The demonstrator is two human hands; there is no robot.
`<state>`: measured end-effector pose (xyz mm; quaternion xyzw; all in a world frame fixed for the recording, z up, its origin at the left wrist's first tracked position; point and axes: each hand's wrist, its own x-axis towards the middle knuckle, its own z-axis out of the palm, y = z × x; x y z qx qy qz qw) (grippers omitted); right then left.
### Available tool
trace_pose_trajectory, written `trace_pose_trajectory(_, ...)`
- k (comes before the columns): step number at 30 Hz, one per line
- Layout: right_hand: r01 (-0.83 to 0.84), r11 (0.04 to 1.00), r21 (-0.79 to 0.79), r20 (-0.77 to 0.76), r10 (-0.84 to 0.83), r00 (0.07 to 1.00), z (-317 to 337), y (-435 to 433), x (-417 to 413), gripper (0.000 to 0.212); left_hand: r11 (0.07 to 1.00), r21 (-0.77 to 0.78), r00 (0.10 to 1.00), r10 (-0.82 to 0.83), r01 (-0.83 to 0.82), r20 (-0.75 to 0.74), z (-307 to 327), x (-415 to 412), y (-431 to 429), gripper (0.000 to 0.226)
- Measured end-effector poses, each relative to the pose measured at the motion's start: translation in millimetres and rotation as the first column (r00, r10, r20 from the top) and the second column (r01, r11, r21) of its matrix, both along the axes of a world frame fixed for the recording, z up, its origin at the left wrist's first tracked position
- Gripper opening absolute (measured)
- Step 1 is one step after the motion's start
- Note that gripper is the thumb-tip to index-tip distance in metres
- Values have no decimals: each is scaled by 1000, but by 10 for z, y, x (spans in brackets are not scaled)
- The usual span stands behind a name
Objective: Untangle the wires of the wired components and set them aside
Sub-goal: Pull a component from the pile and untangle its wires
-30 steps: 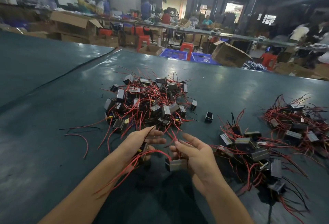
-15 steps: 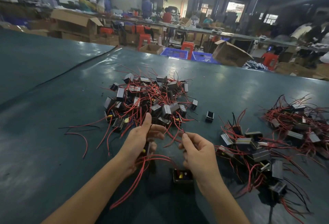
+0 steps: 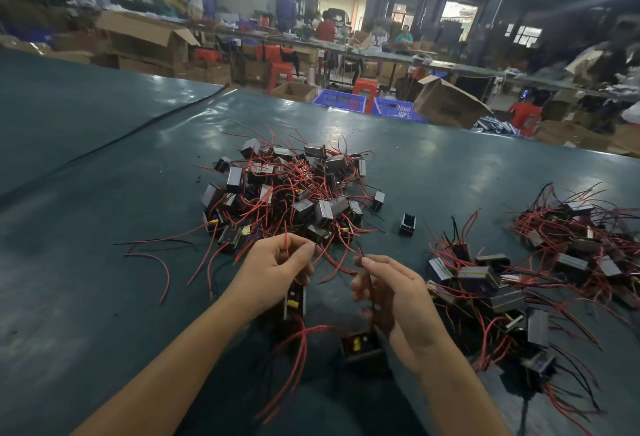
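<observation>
My left hand (image 3: 277,269) pinches a red wire between thumb and fingers, and a small black component (image 3: 294,300) with a yellow part hangs under its palm. My right hand (image 3: 391,291) pinches the end of a dark wire, from which a second black component (image 3: 360,345) with a yellow part dangles low near my wrist. Red wires (image 3: 298,352) trail down between my forearms. Just beyond my hands lies the tangled pile of wired components (image 3: 294,193) on the dark green table (image 3: 104,297).
A pile of components with red and black wires (image 3: 491,293) lies to my right, another heap (image 3: 581,238) farther right. One loose black component (image 3: 407,224) sits between the piles. Loose wires (image 3: 156,259) lie left. Cardboard boxes and blue crates (image 3: 394,109) stand past the table's far edge.
Both hands have risen slightly and drawn apart. The component that my right hand held against its fingers a second ago now hangs below it by its wire.
</observation>
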<state>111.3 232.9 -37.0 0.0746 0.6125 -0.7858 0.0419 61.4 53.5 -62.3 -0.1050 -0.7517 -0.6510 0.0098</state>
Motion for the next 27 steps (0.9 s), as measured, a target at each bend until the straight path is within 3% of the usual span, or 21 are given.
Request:
trace_pose_trajectory(6, -112, 992, 52, 68, 109, 992, -26, -47, 16, 11, 999, 34, 999, -11, 10, 42, 10, 51, 92, 12)
trace_pose_trajectory(9, -35, 994, 99, 61, 29, 998, -74, -92, 3, 8, 993, 112, 996, -47, 38, 76, 4, 86, 141, 15)
trace_pose_trajectory(16, 52, 963, 264, -104, -26, 994, -86, -148, 13, 6, 997, 78, 1000, -8, 8, -9, 31, 160, 177, 17)
trace_pose_trajectory(22, 95, 983, 158, -5, -95, 995, -97, -158, 3, 10, 998, 69, 999, -9, 12, -50, 44, 181, 179, 17)
trace_pose_trajectory(27, 140, 981, 138, -31, -137, 990, -120, -204, -7, 12, 996, 92, 999, 10, -6, -40, 42, 181, 180, 23)
